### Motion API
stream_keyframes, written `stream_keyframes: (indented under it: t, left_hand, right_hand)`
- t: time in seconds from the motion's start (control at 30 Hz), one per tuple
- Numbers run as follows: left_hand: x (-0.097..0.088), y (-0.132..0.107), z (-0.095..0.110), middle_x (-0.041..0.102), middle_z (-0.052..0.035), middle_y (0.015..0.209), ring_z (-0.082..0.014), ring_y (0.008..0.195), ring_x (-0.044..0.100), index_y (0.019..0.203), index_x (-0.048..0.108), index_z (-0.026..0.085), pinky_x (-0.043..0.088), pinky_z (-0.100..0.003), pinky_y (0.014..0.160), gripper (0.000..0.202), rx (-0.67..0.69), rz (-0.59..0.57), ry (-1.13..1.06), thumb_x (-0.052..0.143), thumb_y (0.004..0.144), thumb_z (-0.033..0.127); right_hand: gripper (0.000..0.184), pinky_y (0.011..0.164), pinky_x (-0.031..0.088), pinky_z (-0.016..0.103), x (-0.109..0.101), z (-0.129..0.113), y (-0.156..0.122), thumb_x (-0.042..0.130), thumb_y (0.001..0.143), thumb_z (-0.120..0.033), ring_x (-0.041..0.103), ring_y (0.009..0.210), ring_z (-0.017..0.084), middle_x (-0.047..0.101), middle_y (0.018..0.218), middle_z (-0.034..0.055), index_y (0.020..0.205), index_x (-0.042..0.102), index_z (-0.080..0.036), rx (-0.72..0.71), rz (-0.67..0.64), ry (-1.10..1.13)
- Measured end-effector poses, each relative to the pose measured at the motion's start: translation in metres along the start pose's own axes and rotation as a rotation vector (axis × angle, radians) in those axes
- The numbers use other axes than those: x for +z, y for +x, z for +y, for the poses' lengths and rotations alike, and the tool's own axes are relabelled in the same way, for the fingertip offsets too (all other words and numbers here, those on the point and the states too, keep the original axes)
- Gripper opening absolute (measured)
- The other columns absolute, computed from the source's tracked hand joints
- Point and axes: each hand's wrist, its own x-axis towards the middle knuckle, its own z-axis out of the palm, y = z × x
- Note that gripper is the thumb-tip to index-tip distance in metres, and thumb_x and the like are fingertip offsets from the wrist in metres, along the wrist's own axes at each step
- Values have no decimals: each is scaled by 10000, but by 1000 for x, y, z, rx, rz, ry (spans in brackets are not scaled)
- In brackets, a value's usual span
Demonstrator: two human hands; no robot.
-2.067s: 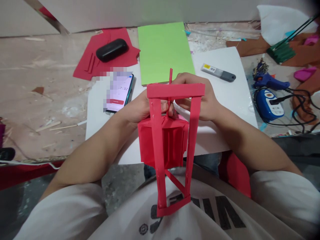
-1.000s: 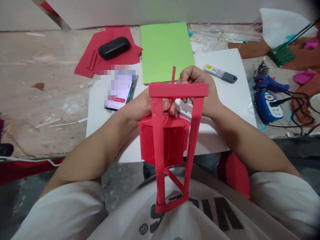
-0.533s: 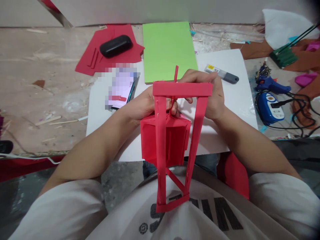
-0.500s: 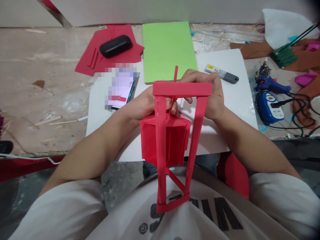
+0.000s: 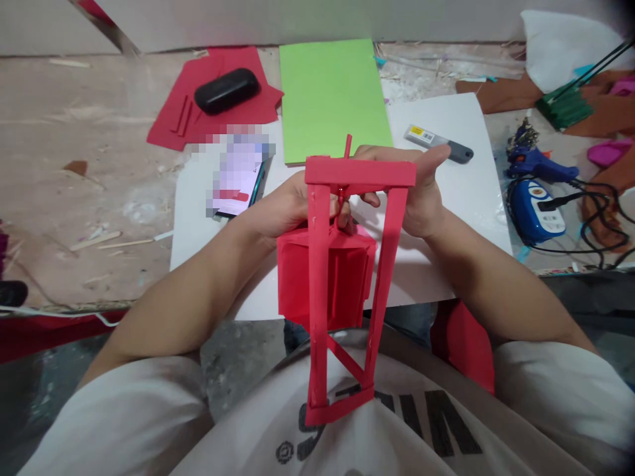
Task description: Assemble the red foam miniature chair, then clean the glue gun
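Grip status: your left hand pinches the red rod just above the red box. Your right hand sits behind the top bar of the red frame, thumb spread outward. The bar hides most of its fingers, so you cannot tell whether it grasps anything.

Position: the box is beneath the left fingers, near the front edge of the white sheet; the frame's 2 long bars stand on the camera side of it.

CAUTION: if the left pinch slackens, the box could swing or twist on the rod. Uneven pressure on the top bar could rack the thin frame and open its corner joints. A careless outward sweep of the right thumb could knock the utility cutter just beyond it.

Change: 1.0 s ago, your right thumb and fingertips were curled together above the bar; now the thumb is extended towards the cutter. Your left pinch and the box hold nearly the same place.
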Motion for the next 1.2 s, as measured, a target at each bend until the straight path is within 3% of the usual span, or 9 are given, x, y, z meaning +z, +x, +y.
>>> stream_keyframes:
  t: [0.1,0.2,0.27,0.4,0.53,0.7,0.87,1.07,1.2]
  left_hand:
    - [-3,-1,3,815,-31,868,-232,809,712,1187,940,244,686,-437,887,461,6,-102,93,1050,821,501]
    - [-4,-5,3,874,-62,998,-265,898,786,1232,937,239,709,-442,911,433,-17,-84,94,1020,852,430]
    - [-3,-7,3,869,-65,987,-287,940,824,1287,921,205,715,-465,955,454,-51,-73,57,1008,864,344]
    - [-5,-6,1,843,-49,940,-273,918,803,1278,918,196,711,-469,990,446,-17,-98,47,1011,899,412]
    - [-17,2,-2,903,-73,1134,-271,954,778,1291,920,242,718,-456,993,510,4,-135,132,1023,867,506]
    - [-24,7,-3,906,-75,1126,-288,966,781,1300,923,260,715,-493,1030,555,-1,-135,159,1043,843,552]
    - [-21,6,-2,910,-102,1188,-311,996,826,1311,926,228,734,-498,992,543,-13,-163,129,1030,875,534]
    - [-15,6,-5,835,-82,924,-284,888,854,1170,906,161,744,-425,913,439,16,-84,93,1050,803,356]
    - [-18,8,-9,827,-94,869,-304,913,854,1143,904,178,743,-403,892,470,84,-93,140,1071,812,467]
  right_hand:
    - [1049,673,558,354,-2,4,0,111,1044,-1091,560,719,209,650,775,63,789,680,-248,51,4,-30]
    - [1073,762,650,392,-6,7,0,146,918,-1197,623,763,227,582,721,38,779,656,-264,168,17,-93]
    - [1047,785,654,404,-8,7,-1,194,926,-1196,630,765,230,549,704,27,777,654,-267,180,13,-85]
    - [984,661,526,378,-5,2,-1,265,1083,-1063,571,658,207,539,701,10,896,779,-245,76,2,60]
    - [987,618,464,366,-2,-9,1,337,1053,-1087,455,601,177,565,720,-10,1055,846,-242,128,45,85]
    - [1079,639,444,362,-1,-11,1,274,986,-1157,407,607,169,521,703,-23,1003,821,-227,182,61,27]
    - [1032,652,405,364,0,-7,0,330,995,-1143,496,640,176,537,713,-15,928,753,-204,185,11,75]
    - [1057,651,410,384,2,-12,4,285,932,-1194,442,608,176,505,654,-6,790,724,-243,287,44,97]
    - [910,604,385,374,0,-13,8,517,984,-1115,425,600,172,565,691,0,873,791,-254,337,54,169]
